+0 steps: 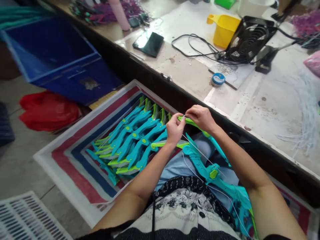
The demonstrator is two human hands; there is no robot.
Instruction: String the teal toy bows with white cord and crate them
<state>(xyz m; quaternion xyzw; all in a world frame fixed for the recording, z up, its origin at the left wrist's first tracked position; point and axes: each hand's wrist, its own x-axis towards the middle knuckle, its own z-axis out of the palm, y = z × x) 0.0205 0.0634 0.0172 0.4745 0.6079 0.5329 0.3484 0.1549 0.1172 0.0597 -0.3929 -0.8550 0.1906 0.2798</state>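
My left hand and my right hand meet above my lap, fingertips pinched close together. Between them runs a thin white string, with a bright green bow limb right at the fingertips. Both hands appear closed on the string; the exact grip is partly hidden by the fingers. Across my lap lies a teal toy bow with a green centre piece and slack white string hanging along it. Part of another teal piece shows under my right forearm.
Several teal and green toy bows lie in rows in a striped-lined crate at my left. Beyond stand a blue bin and a red bag. The workbench carries a phone, black fan, yellow scoop and round tin.
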